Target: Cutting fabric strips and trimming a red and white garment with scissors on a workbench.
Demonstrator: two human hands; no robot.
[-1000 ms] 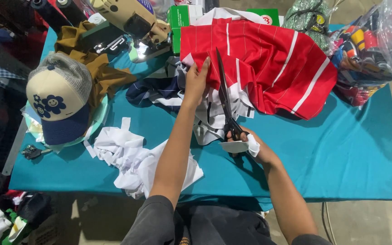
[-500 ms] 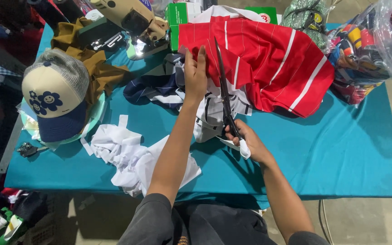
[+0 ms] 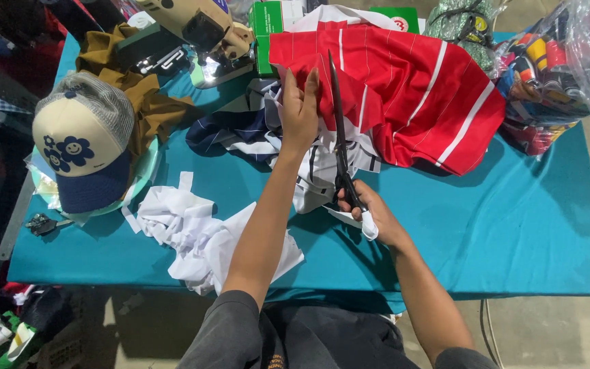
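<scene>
Right hand (image 3: 367, 208) gripping black scissors (image 3: 339, 137), blades partway into red striped fabric (image 3: 411, 102); left hand (image 3: 300, 109) flat, pinning cloth; cut unfinished.

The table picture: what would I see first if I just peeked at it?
First comes the bright red striped cloth at the far middle of the teal table. The left hand lies flat on it while the right hand works long black scissors into its edge. To the left sits a cream cap with blue flowers, and a white cloth pile lies near the front.
</scene>
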